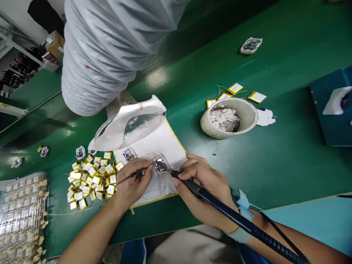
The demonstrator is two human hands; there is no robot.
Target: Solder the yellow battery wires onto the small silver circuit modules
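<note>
Slim black tweezers [134, 174] are pinched in my left hand [129, 190], their tip at the left edge of a small watch-shaped case [160, 164] with exposed electronics. My right hand [206, 185] grips a soldering iron [220, 207] like a pen. Its metal tip reaches into the same case; whether it touches the board I cannot tell. Under both hands lies a white sheet [154, 189] edged with yellow tape. A second open case [129, 154] rests on it, just above my left hand. Left of that hand is a pile of small yellow-edged battery cells [93, 178] with thin wires.
A ribbed grey duct [110, 55] hangs over the bench, with a clear-windowed hood [132, 124] below. A round pot [249, 123] holds silvery scraps. Loose batteries [257, 96], another case [250, 46], a dark blue box [334, 110] and clear trays [23, 212] stand around.
</note>
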